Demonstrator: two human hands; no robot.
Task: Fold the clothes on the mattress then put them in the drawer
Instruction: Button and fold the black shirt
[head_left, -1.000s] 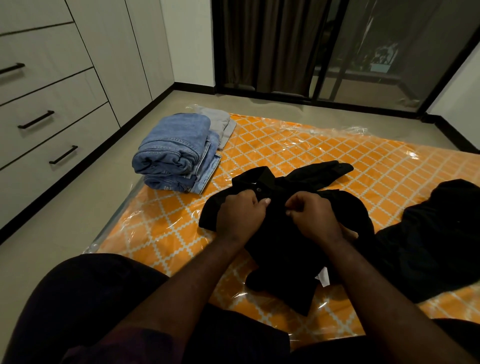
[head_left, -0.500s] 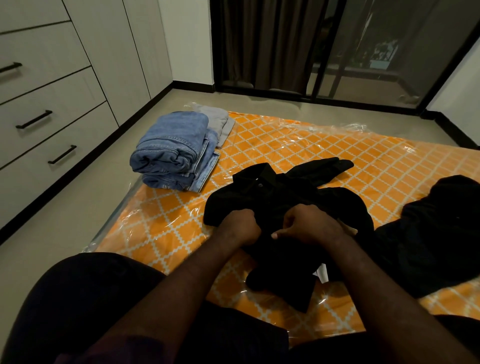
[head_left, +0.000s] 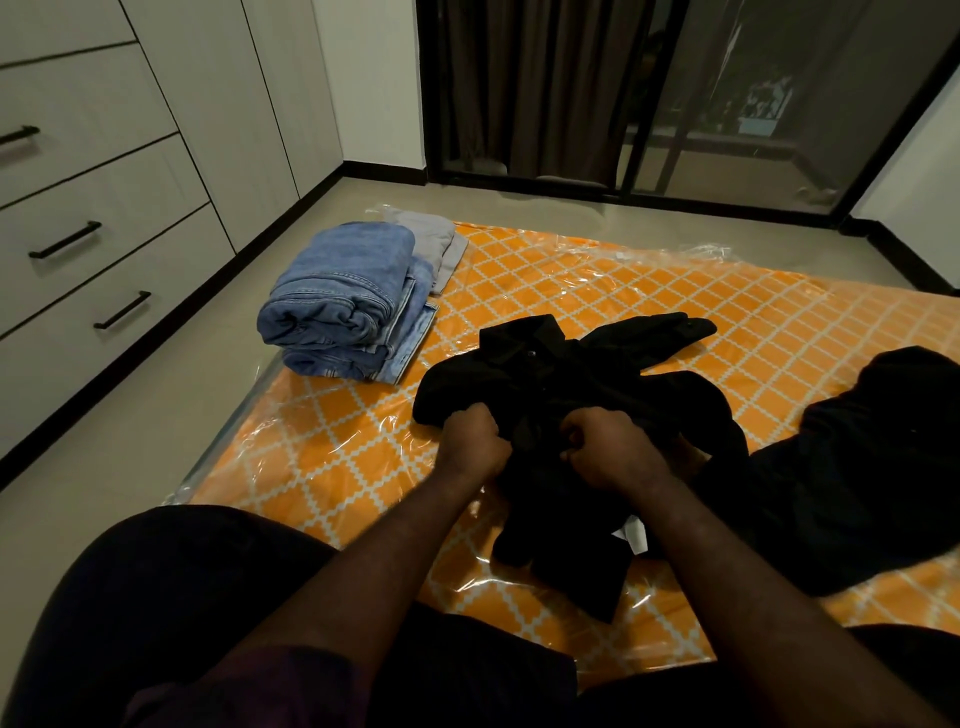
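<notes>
Mattress (head_left: 597, 291), orange, spans mid-frame; closed drawers (head_left: 104, 208) stand far left. A dark garment (head_left: 872, 467) lies at right, the black shirt (head_left: 571, 374) at centre, folded jeans (head_left: 343, 306) upper left. Left hand (head_left: 472, 439) and right hand (head_left: 608, 447) both clutch the black shirt, fingers curled.

1 view only, worn on the person's head: a wide-angle lens facing forward and down across the mattress (head_left: 571, 280). It sits close over the mattress's near edge; the drawers (head_left: 104, 208) fall left of the mattress, the glass door (head_left: 727, 104) beyond its far edge.
</notes>
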